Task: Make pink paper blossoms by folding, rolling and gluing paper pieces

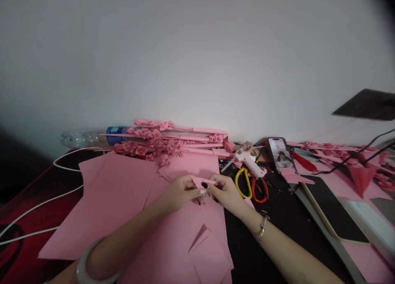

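Both of my hands meet over a spread of pink paper sheets (117, 201). My left hand (180, 192) and my right hand (225, 191) pinch a small folded pink paper piece (202, 181) between their fingertips, just above the sheets. A pale bangle sits on my left wrist and a thin bracelet on my right. More cut and folded pink pieces (205, 251) lie near the front edge.
A pile of pink paper flowers on stems (160, 142) and a plastic bottle (92, 136) lie along the wall. Right of my hands are a white glue gun (247, 157), yellow and red scissors (251, 185), a propped phone (280, 154), a tablet (335, 212) and black cables. White cables (40, 206) cross the left.
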Demonstrator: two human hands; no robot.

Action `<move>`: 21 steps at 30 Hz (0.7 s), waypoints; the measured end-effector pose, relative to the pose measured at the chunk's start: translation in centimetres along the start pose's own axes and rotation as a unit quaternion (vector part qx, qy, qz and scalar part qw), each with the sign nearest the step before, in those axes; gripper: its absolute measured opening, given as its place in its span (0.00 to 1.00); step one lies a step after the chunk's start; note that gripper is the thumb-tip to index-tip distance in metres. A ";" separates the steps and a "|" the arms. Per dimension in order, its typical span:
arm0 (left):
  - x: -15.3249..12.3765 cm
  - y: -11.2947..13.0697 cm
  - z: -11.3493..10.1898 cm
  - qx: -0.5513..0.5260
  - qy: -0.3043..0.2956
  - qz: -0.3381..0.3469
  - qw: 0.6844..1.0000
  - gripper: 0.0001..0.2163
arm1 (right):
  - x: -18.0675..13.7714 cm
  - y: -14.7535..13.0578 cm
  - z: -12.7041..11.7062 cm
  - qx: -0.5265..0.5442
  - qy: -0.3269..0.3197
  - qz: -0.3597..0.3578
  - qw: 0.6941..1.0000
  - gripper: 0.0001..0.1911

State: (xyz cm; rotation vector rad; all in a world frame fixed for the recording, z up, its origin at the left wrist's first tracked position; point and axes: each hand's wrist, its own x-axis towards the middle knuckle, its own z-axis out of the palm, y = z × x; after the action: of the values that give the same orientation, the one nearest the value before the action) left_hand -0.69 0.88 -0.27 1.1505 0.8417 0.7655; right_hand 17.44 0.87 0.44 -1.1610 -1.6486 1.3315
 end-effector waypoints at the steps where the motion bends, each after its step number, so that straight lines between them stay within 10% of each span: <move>1: 0.0 0.0 0.0 -0.002 0.002 0.000 1.000 0.11 | 0.0 0.1 0.1 0.000 0.018 -0.004 1.000 0.17; 11: 0.2 0.5 -0.6 -0.079 0.019 -0.069 0.994 0.17 | -0.7 0.1 0.5 -0.176 0.144 -0.166 0.960 0.10; 21: -0.3 1.5 -0.1 -0.040 0.094 -0.050 0.994 0.09 | -0.5 0.0 0.4 -0.143 0.060 -0.203 0.967 0.03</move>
State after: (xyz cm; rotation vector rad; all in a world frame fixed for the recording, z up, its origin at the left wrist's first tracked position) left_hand -1.06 1.05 1.19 0.9683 1.0078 0.8259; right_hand 17.20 0.29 0.33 -0.9689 -1.9032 0.7720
